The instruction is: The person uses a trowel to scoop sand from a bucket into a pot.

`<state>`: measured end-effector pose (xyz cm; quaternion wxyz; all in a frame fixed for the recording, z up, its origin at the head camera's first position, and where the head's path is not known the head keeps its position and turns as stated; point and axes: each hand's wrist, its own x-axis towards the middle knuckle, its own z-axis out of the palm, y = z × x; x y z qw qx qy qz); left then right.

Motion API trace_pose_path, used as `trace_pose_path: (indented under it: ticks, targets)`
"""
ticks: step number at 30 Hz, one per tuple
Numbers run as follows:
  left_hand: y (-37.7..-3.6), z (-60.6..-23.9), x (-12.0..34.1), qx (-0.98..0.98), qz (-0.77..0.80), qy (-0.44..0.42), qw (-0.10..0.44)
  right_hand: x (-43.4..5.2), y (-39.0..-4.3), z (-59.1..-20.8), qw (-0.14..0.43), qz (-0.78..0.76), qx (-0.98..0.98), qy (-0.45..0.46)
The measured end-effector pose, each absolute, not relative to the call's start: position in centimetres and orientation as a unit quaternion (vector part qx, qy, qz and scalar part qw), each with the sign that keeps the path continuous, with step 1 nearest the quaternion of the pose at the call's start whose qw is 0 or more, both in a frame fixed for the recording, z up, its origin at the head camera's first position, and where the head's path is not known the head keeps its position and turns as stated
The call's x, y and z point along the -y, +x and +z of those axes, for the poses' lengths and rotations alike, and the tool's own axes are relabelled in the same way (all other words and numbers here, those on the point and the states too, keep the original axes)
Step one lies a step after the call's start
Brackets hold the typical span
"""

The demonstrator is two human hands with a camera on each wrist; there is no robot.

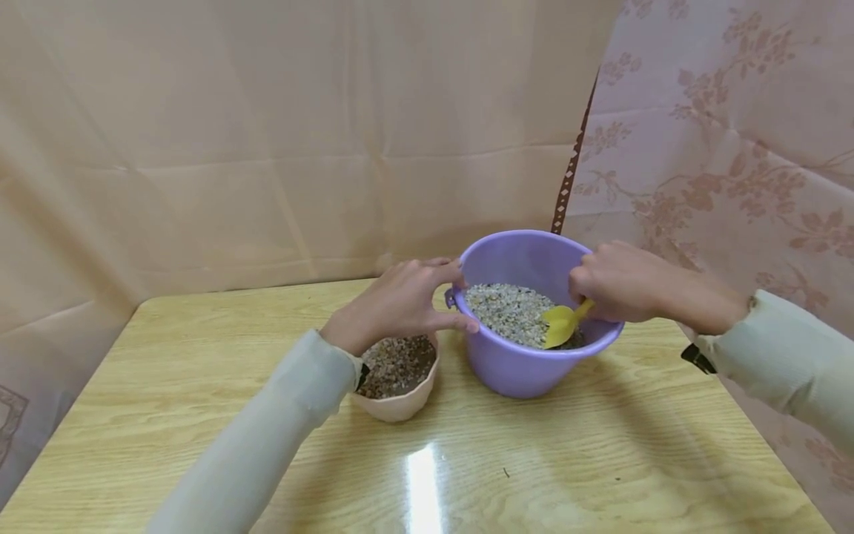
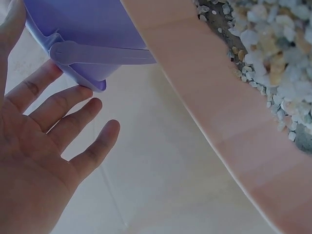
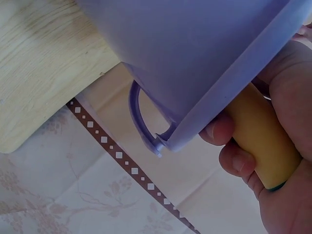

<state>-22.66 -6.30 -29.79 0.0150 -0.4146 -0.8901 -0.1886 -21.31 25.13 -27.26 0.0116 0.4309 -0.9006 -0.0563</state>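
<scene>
Right hand [image 1: 623, 285] grips yellow scoop [image 1: 560, 325] (green tip wrist-view only); left hand [image 1: 400, 304] spread against bucket [image 1: 527, 371].

1. The bucket [image 1: 527, 363] is plain lilac-purple, handle included.
2. The scoop [image 1: 560, 325] is bright yellow.
3. The small bowl [image 1: 400, 404] is pale peachy pink.
4. The gravel [image 1: 507, 311] is mixed white, grey and tan.
5. The table [image 1: 600, 460] is light wood grain.
6. The curtain [image 1: 734, 133] is pink with a floral print.

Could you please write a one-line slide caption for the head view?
Right hand holds a yellow scoop in a gravel-filled purple bucket; left hand touches its rim.
</scene>
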Motion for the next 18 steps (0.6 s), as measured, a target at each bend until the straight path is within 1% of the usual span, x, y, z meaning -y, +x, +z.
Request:
trace_pose_path:
  ticks: [8, 18]
  targets:
    - [-22.76, -29.8, 6.42, 0.89, -0.189, -0.415, 0.016, -24.93, -21.52, -27.26, 0.019, -0.057, 0.896, 0.44]
    - [-22.76, -29.74, 6.4, 0.889, -0.189, -0.417, 0.017, -24.8, -21.53, -27.43, 0.014, -0.052, 0.899, 0.435]
